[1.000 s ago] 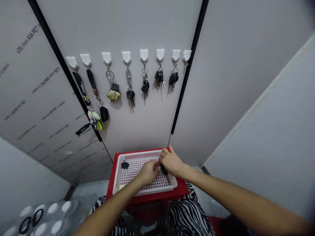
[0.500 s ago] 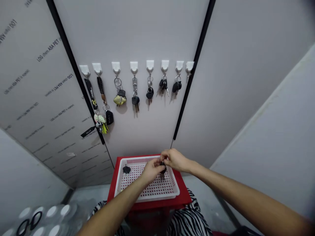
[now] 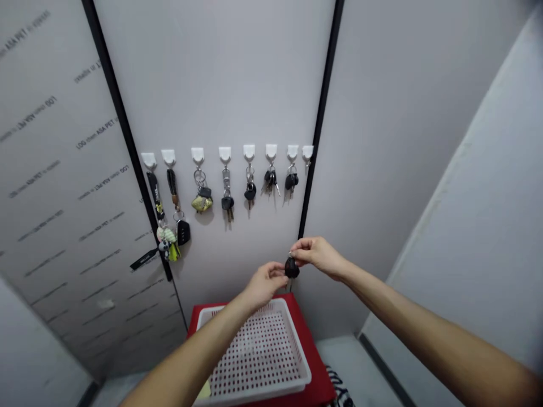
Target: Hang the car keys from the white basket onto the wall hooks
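My right hand point(image 3: 316, 255) pinches the ring of a black key point(image 3: 291, 267) and holds it up in front of the grey wall. My left hand point(image 3: 263, 281) touches the same key from the left with pinched fingers. Both hands are above the far edge of a white perforated tray point(image 3: 297, 362) on a red stool point(image 3: 318, 384). A row of white wall hooks point(image 3: 224, 152) runs above; most carry key bunches point(image 3: 250, 189). The rightmost hook point(image 3: 307, 151) looks bare.
Black vertical strips point(image 3: 316, 124) divide the wall panels. The left two hooks carry long straps with charms and a fob point(image 3: 169, 240). A lighter wall point(image 3: 487, 198) closes in on the right.
Both hands lifted the black key out of the tray and raised it toward the wall. The camera tilted up, so the hooks sit lower in view.
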`<state>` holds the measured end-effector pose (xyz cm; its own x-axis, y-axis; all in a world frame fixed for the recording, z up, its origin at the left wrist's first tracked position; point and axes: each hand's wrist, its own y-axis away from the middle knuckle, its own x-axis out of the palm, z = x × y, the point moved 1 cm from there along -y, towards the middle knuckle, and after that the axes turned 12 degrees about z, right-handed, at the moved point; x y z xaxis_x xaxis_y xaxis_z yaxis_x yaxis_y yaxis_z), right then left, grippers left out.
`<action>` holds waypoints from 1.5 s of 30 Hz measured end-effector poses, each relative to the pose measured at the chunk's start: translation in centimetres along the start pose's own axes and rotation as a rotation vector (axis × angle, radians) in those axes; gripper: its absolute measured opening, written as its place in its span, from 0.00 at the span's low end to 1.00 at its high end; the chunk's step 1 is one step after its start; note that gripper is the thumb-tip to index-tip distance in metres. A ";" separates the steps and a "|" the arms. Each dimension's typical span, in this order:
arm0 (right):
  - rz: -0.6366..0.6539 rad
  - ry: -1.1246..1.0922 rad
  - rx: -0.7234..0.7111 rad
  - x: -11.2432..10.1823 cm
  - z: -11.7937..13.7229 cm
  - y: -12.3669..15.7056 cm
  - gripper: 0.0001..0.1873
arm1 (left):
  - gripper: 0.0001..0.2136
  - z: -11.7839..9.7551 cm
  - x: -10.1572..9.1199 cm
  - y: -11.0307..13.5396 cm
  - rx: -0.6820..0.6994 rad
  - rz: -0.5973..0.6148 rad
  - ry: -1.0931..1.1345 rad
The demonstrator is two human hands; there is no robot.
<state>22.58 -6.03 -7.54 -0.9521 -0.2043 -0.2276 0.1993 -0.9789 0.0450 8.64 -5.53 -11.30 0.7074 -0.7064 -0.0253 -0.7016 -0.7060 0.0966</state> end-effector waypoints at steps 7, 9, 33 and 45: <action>-0.396 -0.055 -0.252 -7.1 7.3 -1.2 0.02 | 0.21 -9.1 2.3 -4.7 0.228 -0.045 -0.408; -0.474 -0.059 -0.296 -8.4 9.0 -1.9 0.01 | 0.22 -11.3 2.8 -5.5 0.256 -0.075 -0.494; -0.716 0.553 -0.243 -5.7 5.1 -3.8 0.16 | 0.16 -6.1 -4.1 -0.2 0.140 -0.243 -0.189; -0.256 0.151 -0.754 5.7 11.4 -0.7 0.35 | 0.34 -14.7 -5.2 6.3 0.700 -0.552 -0.328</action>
<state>14.35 -6.57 2.23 -0.9585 0.0813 -0.2733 0.1335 -0.7189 -0.6822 1.75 -5.56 4.08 0.9697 -0.1677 -0.1779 -0.2431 -0.7392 -0.6281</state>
